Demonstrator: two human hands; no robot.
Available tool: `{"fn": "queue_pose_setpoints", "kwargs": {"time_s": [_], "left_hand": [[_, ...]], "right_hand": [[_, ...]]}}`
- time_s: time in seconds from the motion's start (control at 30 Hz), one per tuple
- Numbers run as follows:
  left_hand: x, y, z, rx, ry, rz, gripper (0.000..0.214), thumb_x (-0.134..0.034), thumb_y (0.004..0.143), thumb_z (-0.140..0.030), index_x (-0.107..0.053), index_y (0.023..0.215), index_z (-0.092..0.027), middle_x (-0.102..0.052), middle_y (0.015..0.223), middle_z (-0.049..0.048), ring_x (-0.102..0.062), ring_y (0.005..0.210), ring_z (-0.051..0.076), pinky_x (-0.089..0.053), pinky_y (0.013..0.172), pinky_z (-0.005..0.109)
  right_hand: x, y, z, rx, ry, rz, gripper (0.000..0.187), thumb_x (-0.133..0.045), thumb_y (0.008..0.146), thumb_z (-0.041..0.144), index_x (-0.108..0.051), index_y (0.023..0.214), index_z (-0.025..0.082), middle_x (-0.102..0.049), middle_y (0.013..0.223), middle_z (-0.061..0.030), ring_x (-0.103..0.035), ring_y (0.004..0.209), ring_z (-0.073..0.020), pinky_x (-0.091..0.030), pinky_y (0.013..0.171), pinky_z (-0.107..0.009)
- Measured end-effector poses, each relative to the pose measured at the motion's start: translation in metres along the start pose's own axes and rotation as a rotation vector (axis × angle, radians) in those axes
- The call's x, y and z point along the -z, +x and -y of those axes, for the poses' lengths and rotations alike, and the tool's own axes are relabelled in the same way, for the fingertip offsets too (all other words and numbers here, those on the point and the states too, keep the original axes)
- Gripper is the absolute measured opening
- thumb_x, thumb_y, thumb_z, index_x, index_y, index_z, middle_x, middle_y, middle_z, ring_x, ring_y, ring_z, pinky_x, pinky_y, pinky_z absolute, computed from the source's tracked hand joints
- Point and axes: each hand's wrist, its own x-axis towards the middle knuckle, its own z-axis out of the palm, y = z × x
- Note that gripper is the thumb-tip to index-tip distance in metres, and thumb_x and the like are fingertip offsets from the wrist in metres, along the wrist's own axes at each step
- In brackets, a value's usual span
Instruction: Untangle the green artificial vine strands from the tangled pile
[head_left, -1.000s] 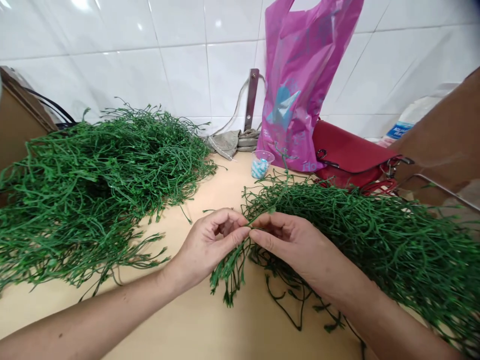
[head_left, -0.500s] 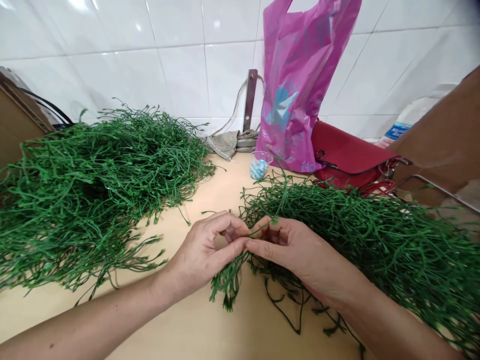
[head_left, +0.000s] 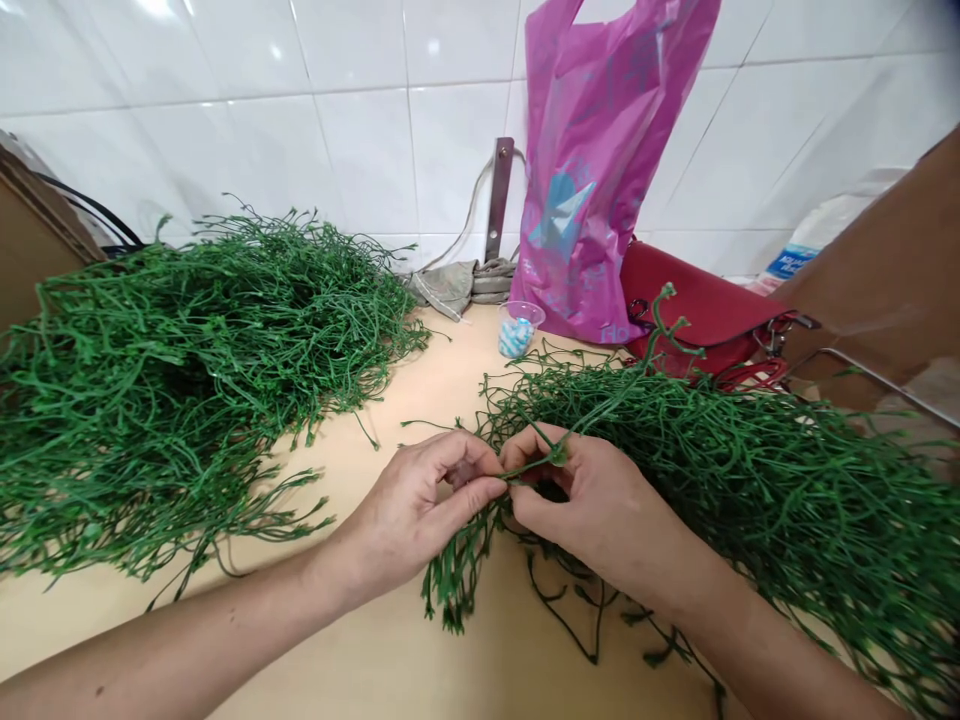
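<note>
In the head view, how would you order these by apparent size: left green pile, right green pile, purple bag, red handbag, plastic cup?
Largest to smallest:
Left green pile and right green pile: too alike to rank
Purple bag
Red handbag, partly hidden
Plastic cup

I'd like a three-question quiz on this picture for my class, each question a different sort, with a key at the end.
1. Open: What does the left hand pinch?
2. True or false: Seen from the camera, the smooth red flap-top bag lies to the right of the tall purple plastic bag.
3. Fill in: The small clear plastic cup holds blue-and-____ pieces.

Key:
1. A thin green stem.
2. True.
3. White.
</note>
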Motion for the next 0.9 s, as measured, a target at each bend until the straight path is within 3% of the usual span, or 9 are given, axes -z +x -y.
{"fn": "queue_pose_setpoints", "kwargs": {"time_s": [0.17,0.33,0.5,0.6,0.73,0.9], "left_hand": [[0.000,0.004,-0.002,0.122,-0.179,0.068,0.020,-0.059,0.091,-0.036,-0.056,0.087,-0.016,-0.049,0.072,-0.0034,-0.041,0.065,0.011,-0.033,0.060,0.024],[0.000,0.005,-0.007,0.146,-0.321,0.124,0.020,-0.061,0.088,-0.034,-0.057,0.085,-0.015,-0.049,0.072,-0.0035,-0.040,0.066,0.010,-0.031,0.061,0.024],[0.001,0.003,-0.009,0.156,-0.343,0.139,0.017,-0.062,0.088,-0.030,-0.056,0.082,-0.015,-0.048,0.070,-0.0044,-0.039,0.064,0.009,-0.030,0.060,0.024],[0.002,0.003,-0.006,0.163,-0.359,0.108,0.018,-0.063,0.087,-0.031,-0.057,0.083,-0.015,-0.051,0.072,-0.0033,-0.043,0.066,0.010,-0.032,0.062,0.023],[0.002,0.003,0.001,0.153,-0.323,0.033,0.020,-0.065,0.087,-0.034,-0.056,0.086,-0.016,-0.051,0.072,-0.0033,-0.043,0.066,0.010,-0.033,0.061,0.023],[0.004,0.002,0.000,0.139,-0.248,0.064,0.020,-0.060,0.090,-0.036,-0.055,0.087,-0.017,-0.049,0.073,-0.0032,-0.042,0.067,0.011,-0.033,0.061,0.024]], "right_hand": [[0.001,-0.003,0.008,0.074,-0.155,-0.096,0.013,-0.057,0.069,0.016,-0.063,0.079,0.020,-0.055,0.065,0.0055,-0.046,0.057,-0.0103,-0.036,0.052,-0.023],[0.006,-0.005,0.014,0.091,-0.133,0.009,0.014,-0.053,0.071,0.012,-0.064,0.073,0.020,-0.053,0.062,0.0064,-0.045,0.057,-0.0093,-0.035,0.051,-0.021],[0.011,-0.004,0.013,0.178,-0.208,0.044,0.023,-0.046,0.076,0.007,-0.064,0.070,0.020,-0.056,0.062,0.0065,-0.046,0.057,-0.0094,-0.038,0.055,-0.021],[0.012,-0.004,0.011,0.186,-0.210,0.113,0.026,-0.047,0.077,0.006,-0.068,0.080,0.021,-0.062,0.070,0.0059,-0.053,0.064,-0.0108,-0.042,0.061,-0.021],[0.010,-0.003,0.010,0.123,-0.126,0.156,0.019,-0.054,0.084,0.017,-0.070,0.094,0.020,-0.068,0.082,0.0022,-0.061,0.076,-0.0150,-0.050,0.072,-0.026],[0.013,-0.002,0.009,0.124,-0.078,0.178,0.016,-0.055,0.089,0.026,-0.070,0.090,0.021,-0.071,0.086,0.0002,-0.066,0.084,-0.0171,-0.051,0.076,-0.027]]}}
